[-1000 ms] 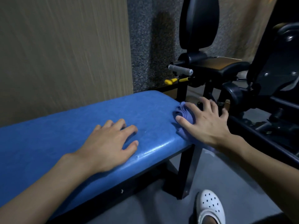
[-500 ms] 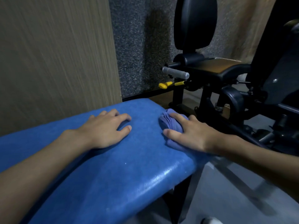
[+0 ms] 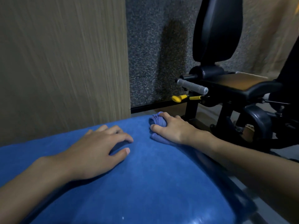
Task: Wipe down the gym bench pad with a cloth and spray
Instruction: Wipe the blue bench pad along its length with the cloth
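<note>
Pressing down on a bunched purple cloth (image 3: 157, 122), the person's right hand (image 3: 174, 130) has its fingers curled over the wad and thumb stretched along its near side, pinning it to the far end of the blue bench pad (image 3: 145, 183). Just to its left, apart from the cloth, the left hand (image 3: 97, 152) lies palm-down on the pad with fingers loosely spread, gripping nothing. Beyond the right hand stands a black exercise machine (image 3: 226, 88) with a grey handle (image 3: 191, 86) and yellow lever (image 3: 178, 98), while a wood-grain panel (image 3: 64, 62) rises behind the left hand.
</note>
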Action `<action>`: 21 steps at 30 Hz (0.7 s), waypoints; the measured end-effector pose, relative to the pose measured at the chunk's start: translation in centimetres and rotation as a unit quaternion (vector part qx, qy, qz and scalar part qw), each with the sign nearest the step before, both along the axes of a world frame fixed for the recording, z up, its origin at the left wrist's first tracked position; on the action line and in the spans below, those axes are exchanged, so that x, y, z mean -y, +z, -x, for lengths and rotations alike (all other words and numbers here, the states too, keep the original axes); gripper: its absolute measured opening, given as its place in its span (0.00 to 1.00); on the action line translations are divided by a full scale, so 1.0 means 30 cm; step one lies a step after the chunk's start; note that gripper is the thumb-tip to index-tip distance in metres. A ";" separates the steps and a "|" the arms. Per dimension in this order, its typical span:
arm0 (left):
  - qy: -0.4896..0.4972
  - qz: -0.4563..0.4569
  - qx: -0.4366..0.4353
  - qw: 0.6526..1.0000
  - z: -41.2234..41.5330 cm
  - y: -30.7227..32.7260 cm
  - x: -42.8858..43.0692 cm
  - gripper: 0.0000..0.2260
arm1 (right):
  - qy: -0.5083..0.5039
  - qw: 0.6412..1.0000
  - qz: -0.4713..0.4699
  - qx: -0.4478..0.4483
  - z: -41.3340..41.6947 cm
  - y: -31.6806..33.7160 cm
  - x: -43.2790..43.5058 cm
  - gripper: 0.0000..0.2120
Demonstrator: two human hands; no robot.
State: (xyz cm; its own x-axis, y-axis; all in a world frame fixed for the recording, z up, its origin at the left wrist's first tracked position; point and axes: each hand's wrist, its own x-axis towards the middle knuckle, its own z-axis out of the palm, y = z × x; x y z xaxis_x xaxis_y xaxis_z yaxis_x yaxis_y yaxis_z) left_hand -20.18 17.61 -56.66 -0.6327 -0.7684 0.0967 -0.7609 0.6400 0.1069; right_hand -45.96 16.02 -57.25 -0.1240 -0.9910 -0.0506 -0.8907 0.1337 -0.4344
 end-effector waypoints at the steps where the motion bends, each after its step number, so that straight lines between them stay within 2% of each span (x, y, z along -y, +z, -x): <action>1: 0.001 -0.008 -0.009 1.000 -0.002 0.006 0.023 0.27 | 0.005 1.000 -0.002 0.002 -0.004 -0.001 0.045 0.41; 3: 0.026 -0.006 0.001 1.000 -0.010 0.014 0.081 0.31 | 0.013 1.000 -0.015 0.005 -0.009 -0.002 0.128 0.41; 6: 0.094 0.005 0.059 0.994 -0.038 0.015 0.153 0.30 | 0.023 0.999 -0.039 0.003 -0.015 0.001 0.220 0.39; 12: 0.103 0.028 0.065 0.992 -0.134 0.007 0.182 0.34 | 0.118 0.991 -0.050 -0.024 -0.047 0.053 0.290 0.28; 16: 0.134 0.007 0.053 0.990 -0.224 0.001 0.185 0.30 | 0.159 0.983 -0.067 -0.069 -0.111 0.087 0.294 0.27; 21: 0.186 -0.006 0.041 0.982 -0.312 -0.001 0.197 0.26 | 0.283 0.952 0.000 -0.119 -0.335 0.060 0.275 0.28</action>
State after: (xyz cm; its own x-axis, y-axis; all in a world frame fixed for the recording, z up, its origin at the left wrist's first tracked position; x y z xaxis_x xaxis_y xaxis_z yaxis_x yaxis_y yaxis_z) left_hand -10.82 11.70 -56.69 -0.3140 -0.9483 0.0460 -0.9479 0.3159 0.0415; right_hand -35.90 7.76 -55.44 0.4224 -0.9022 -0.0870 -0.8928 -0.3975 -0.2121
